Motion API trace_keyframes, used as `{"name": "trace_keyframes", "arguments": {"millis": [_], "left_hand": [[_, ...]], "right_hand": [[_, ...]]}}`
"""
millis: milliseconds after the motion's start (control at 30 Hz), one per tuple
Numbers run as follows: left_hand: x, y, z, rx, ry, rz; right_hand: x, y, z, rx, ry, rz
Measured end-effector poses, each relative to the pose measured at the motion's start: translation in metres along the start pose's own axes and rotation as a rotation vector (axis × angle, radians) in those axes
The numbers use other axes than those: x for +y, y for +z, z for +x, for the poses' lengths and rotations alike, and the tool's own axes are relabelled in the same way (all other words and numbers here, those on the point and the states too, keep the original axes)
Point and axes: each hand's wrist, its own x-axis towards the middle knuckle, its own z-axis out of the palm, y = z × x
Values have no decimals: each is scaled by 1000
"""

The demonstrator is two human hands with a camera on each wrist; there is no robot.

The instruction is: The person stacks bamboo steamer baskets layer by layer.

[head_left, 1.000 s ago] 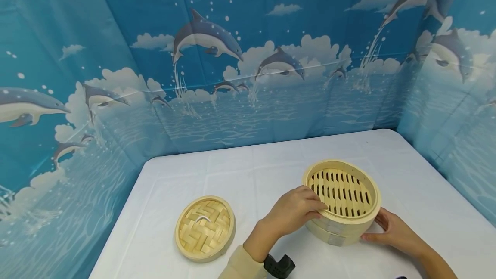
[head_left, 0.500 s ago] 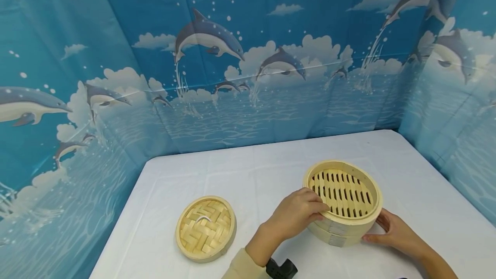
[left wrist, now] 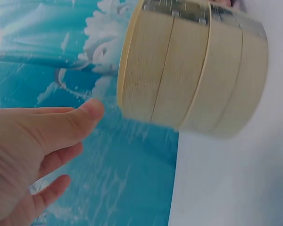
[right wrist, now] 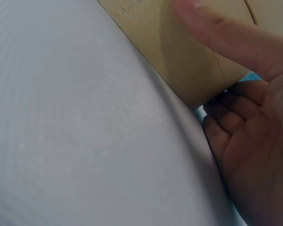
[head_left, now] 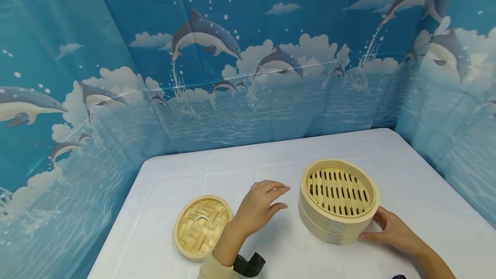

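Note:
A two-tier bamboo steamer stands on the right part of the table, its slatted inner floor showing from above. Its stacked pale walls with metal bands fill the upper part of the left wrist view. My right hand holds the lower tier at its near right side, thumb against the wall and fingers curled round behind. My left hand is in the air left of the steamer, apart from it, fingers spread from the thumb and holding nothing. The woven bamboo lid lies flat at left, partly behind my left forearm.
A white cloth covers the table. Behind and at both sides hangs a blue curtain printed with dolphins. A black wrist device sits on my left wrist, and a small dark object shows at the bottom edge.
My left hand has let go of the steamer's rim and moved left, towards the lid. My right hand and the steamer stay in place.

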Motion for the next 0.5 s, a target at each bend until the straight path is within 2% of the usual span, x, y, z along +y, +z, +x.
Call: {"name": "trace_keyframes", "arguments": {"millis": [200, 300, 500], "left_hand": [[-22, -13, -25, -51, -56, 37], [-31, -17, -36, -51, -72, 39], [-48, -29, -61, -59, -155, 49]], "right_hand": [[2, -1, -1, -1, -2, 8], [2, -2, -1, -6, -2, 7], [4, -1, 1, -9, -29, 23]]}}
